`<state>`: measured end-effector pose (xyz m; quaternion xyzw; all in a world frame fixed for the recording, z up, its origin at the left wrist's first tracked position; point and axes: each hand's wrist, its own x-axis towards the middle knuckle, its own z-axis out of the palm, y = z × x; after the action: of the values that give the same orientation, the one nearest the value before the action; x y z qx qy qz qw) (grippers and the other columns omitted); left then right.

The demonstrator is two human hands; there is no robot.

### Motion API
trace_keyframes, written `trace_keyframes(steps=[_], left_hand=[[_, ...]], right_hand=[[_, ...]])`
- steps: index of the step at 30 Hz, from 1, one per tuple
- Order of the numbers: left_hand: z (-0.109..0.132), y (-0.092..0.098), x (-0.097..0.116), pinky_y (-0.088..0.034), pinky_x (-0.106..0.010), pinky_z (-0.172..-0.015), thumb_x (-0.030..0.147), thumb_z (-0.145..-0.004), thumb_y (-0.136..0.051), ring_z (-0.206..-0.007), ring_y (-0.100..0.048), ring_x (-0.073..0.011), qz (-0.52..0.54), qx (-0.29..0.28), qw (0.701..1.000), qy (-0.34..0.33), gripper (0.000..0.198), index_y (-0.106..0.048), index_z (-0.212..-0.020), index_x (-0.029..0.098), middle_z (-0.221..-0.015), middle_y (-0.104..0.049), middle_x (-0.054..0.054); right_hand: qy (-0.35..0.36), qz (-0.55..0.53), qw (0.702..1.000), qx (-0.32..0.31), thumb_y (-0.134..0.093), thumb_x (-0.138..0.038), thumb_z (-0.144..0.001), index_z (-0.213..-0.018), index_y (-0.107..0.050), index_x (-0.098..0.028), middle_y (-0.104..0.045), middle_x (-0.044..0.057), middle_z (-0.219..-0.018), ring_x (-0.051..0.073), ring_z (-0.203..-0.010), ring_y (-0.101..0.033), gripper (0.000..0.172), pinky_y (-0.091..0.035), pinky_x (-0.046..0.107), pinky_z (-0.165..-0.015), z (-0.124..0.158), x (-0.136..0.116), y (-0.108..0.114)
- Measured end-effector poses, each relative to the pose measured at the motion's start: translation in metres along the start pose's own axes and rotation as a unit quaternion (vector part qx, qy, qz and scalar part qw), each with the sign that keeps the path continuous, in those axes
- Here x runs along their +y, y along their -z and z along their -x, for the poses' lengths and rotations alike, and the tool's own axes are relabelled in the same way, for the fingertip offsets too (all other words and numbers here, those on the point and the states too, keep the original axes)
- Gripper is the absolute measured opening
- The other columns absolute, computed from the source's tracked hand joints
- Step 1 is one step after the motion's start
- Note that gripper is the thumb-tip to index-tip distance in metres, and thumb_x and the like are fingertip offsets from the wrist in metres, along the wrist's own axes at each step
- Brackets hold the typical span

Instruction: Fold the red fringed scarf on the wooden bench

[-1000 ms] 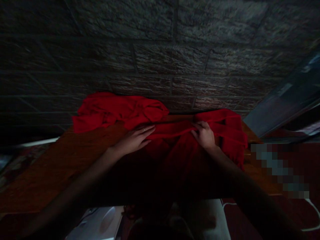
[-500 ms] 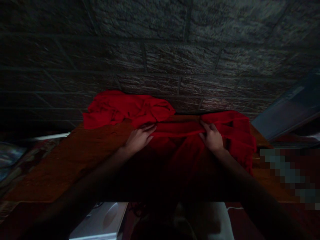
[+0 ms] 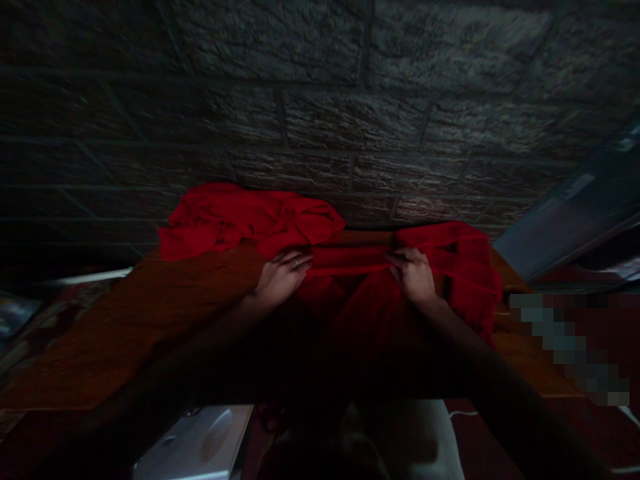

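Observation:
A red cloth (image 3: 350,261) lies across the table, with a folded band stretched between my two hands. My left hand (image 3: 281,277), wearing a ring, pinches the band's left end. At its right end my right hand (image 3: 416,277) is closed on the same band, fingers bent over the edge. More red fabric spreads out flat beyond the right hand and hangs toward the near side, where shadow hides it. A crumpled red heap of fabric (image 3: 250,217) sits behind my left hand; whether it joins the held cloth I cannot tell.
The wooden table (image 3: 120,327) stands against a rough stone-block wall (image 3: 320,120). Below its front edge are a white box-like object (image 3: 200,443) at left and a pale chair or stool (image 3: 425,433). A bluish panel (image 3: 555,200) leans at right. Light is dim.
My right hand has shifted a little inward along the band, and its fingers have drawn closer together. The left hand's fingers have curled slightly more. The view has moved slightly.

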<state>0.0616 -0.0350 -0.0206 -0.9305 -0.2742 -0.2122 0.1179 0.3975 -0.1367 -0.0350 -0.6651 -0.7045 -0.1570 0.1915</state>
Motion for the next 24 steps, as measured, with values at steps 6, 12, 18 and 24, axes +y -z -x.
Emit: trace_keyframes(steps=[6,12,18,24], left_hand=[[-0.012,0.0,0.005,-0.042,-0.043,-0.113,0.017,-0.095,-0.05,-0.138,-0.046,-0.0237,0.046,-0.005,0.997,-0.063,0.045,-0.054,-0.139,0.016,-0.146,-0.052,-0.009],[-0.01,-0.014,0.009,-0.05,-0.038,-0.105,0.017,-0.098,-0.041,-0.12,-0.063,-0.0187,0.097,-0.042,0.993,-0.049,0.038,-0.067,-0.124,0.026,-0.129,-0.067,-0.002],[-0.009,-0.013,0.011,-0.054,-0.04,-0.099,0.018,-0.096,-0.044,-0.118,-0.064,-0.0227,0.086,-0.049,0.995,-0.027,0.035,-0.071,-0.118,0.023,-0.123,-0.071,-0.005],[-0.013,-0.005,0.009,-0.053,-0.04,-0.1,0.027,-0.099,-0.044,-0.114,-0.066,-0.022,0.095,-0.047,0.993,-0.047,0.032,-0.071,-0.117,0.022,-0.123,-0.071,-0.006]], right_hand=[[0.115,-0.058,0.992,0.004,-0.05,-0.024,-0.097,-0.131,-0.064,-0.026,-0.063,0.006,-0.133,0.026,-0.126,-0.049,0.036,-0.036,0.044,-0.105,-0.007,-0.01,0.007],[0.058,-0.098,0.993,-0.019,-0.046,-0.026,-0.099,-0.126,-0.068,-0.024,-0.068,0.007,-0.126,0.024,-0.117,-0.059,0.035,-0.042,0.041,-0.101,-0.004,-0.008,0.006],[-0.069,-0.101,0.992,-0.01,-0.053,-0.015,-0.088,-0.132,-0.063,-0.015,-0.067,0.011,-0.126,0.025,-0.116,-0.06,0.045,-0.047,0.038,-0.103,-0.002,0.0,-0.003],[-0.131,-0.159,0.978,-0.02,-0.059,-0.009,-0.08,-0.138,-0.056,-0.017,-0.067,0.011,-0.127,0.023,-0.114,-0.063,0.058,-0.048,0.036,-0.104,-0.003,0.012,-0.001]])
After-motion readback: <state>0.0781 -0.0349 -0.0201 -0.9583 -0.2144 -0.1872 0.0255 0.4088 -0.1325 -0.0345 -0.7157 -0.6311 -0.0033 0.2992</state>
